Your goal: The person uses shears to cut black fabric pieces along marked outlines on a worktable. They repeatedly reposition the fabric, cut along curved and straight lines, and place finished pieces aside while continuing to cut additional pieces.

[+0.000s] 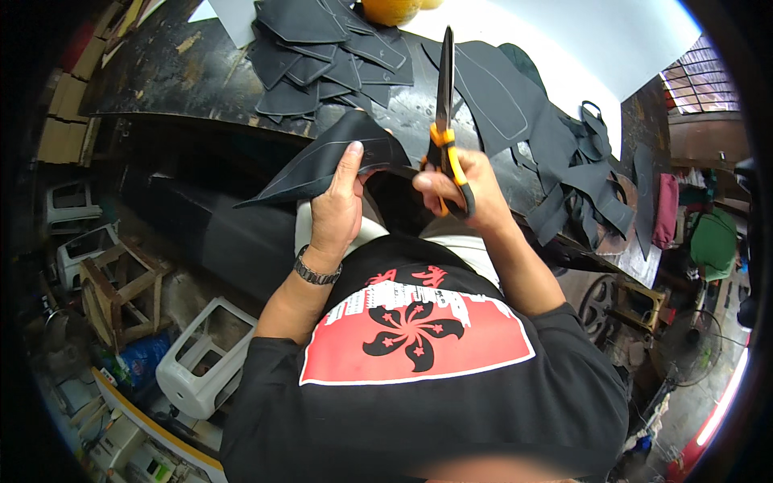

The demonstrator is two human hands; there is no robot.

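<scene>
Black piece: A chalk-lined piece (298, 165) hangs in midair before a seated worker, just off the table's near edge, its pointed end drooping to the left.
Left grip: The worker's left grip (338, 201) pinches the piece, thumb on top, fingers mostly hidden beneath.
Right grip: Raised beside it, the right grip (483, 189) is closed around the yellow-and-black handles of the scissors (443, 133), blades upward and apart from the piece.
Feel: The piece looks light, thin and pliable, matte rather than slippery, and unlikely to break; its far end would probably sag if unsupported.
Best hold: The broad middle, pinched flat between thumb and fingers, seems soundest, leaving the chalk lines exposed.
Table: The dark, scuffed table (185, 80) bears a pile (322, 60) of cut shapes, a marked sheet (493, 92) and, at right, tangled scraps (576, 185).
Room: A white plastic stool (181, 382) and a wooden frame (113, 282) stand at left; a fan (688, 346) stands at right.
</scene>
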